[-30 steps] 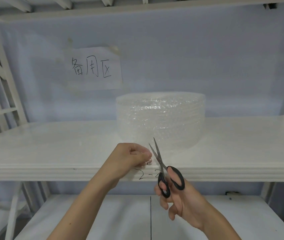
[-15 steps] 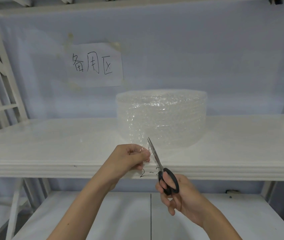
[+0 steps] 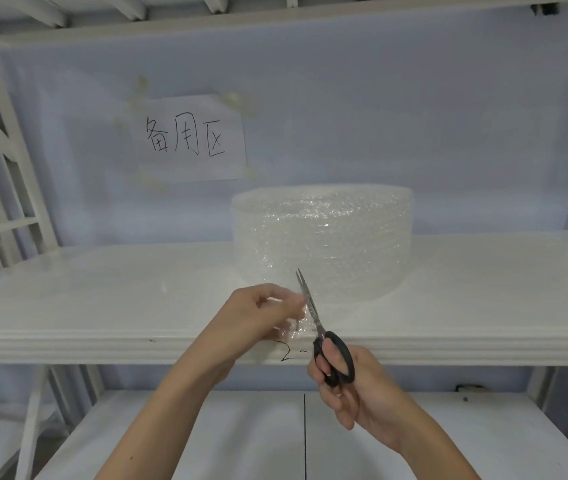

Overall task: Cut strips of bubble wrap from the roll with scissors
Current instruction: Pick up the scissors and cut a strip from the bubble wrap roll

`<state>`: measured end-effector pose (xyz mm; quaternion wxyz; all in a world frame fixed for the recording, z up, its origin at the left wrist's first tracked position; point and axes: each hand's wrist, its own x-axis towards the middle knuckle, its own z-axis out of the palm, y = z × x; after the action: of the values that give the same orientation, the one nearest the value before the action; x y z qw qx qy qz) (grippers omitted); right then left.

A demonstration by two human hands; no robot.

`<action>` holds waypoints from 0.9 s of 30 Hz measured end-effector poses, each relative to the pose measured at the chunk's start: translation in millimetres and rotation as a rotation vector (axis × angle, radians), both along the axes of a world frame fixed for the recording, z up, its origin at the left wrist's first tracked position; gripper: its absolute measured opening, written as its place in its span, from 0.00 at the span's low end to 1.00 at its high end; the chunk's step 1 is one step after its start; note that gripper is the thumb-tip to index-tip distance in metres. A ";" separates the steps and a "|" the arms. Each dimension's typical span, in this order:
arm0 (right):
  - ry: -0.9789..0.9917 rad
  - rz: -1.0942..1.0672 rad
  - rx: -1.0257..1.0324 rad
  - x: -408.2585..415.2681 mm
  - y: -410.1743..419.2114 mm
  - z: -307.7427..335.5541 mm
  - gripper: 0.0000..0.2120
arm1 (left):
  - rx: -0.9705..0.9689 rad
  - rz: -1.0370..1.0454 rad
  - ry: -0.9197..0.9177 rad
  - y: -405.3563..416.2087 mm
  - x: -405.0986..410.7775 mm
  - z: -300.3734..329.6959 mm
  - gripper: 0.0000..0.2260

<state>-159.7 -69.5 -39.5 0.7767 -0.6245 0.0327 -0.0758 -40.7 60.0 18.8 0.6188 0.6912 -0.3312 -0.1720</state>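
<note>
A roll of bubble wrap [image 3: 322,242] stands on end on a white shelf [image 3: 102,299], just beyond the fingers of both hands. A loose end of bubble wrap [image 3: 291,329] runs from it to the shelf's front edge, where the left hand [image 3: 258,315] pinches it between curled fingers. Immediately right of those fingers, black-handled scissors [image 3: 324,336] point up and away, blades nearly closed on the sheet; the right hand [image 3: 355,386] grips the loops, fingers curled through them. Behind the roll, a handwritten paper sign [image 3: 192,138] is taped to the pale blue wall. A lower shelf [image 3: 241,438] lies beneath the forearms.
</note>
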 end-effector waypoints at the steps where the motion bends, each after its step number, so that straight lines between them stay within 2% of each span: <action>1: 0.000 -0.001 -0.007 -0.3 0.4 0.4 0.19 | -0.019 0.021 0.007 -1.4 -0.6 3.3 0.13; 6: -0.011 -0.004 -0.012 -2.5 0.9 2.2 0.20 | -0.040 0.101 -0.075 -12.7 -2.1 7.1 0.09; 13: 0.018 0.023 -0.019 -3.4 -6.4 14.6 0.22 | -0.049 0.040 -0.075 -11.3 -5.8 -0.1 0.04; 21: 0.028 0.011 -0.077 -3.0 -8.1 23.5 0.19 | -0.053 0.011 -0.052 -9.2 -6.5 -0.1 0.04; 27: 0.005 0.046 -0.018 0.4 -10.7 27.2 0.23 | -0.032 -0.048 -0.034 -8.4 -9.4 -0.7 0.07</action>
<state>-159.4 -80.1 -12.3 0.7725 -0.6321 0.0198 -0.0568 -50.1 51.5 18.1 0.6198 0.6760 -0.3608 -0.1695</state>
